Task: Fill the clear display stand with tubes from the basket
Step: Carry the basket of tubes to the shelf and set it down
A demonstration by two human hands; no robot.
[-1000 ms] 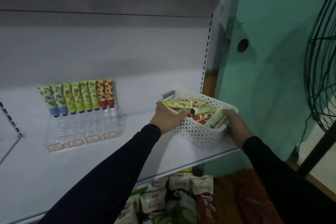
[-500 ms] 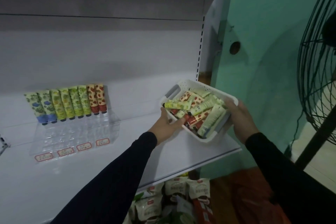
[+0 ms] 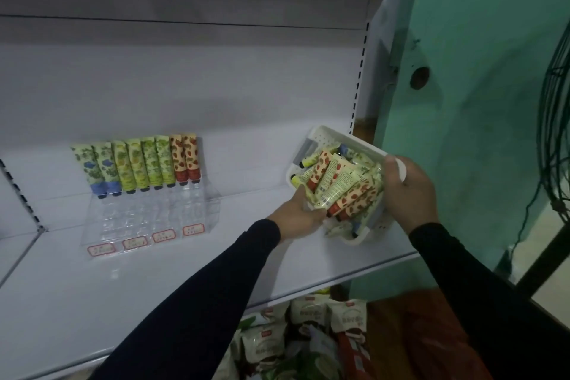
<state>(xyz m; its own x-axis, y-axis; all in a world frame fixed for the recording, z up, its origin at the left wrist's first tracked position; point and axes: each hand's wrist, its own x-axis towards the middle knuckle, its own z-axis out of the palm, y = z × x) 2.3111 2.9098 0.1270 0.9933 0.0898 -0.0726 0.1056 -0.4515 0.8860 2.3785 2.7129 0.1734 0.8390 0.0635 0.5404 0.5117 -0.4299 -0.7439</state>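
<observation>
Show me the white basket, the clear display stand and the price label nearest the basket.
white basket (image 3: 327,136), head view, far rim.
clear display stand (image 3: 148,219), head view, empty front tiers.
price label (image 3: 193,229), head view, centre.

1 head-worn camera looks forward and down, close over the white shelf (image 3: 154,271).

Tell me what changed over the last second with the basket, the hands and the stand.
The white perforated plastic basket, flat on the white shelf a second ago, has been tipped toward the person, so its tubes slide to the near side. The left hand and right hand kept their grip on its sides. The clear display stand and its back row of eight upright tubes stayed put.
</observation>
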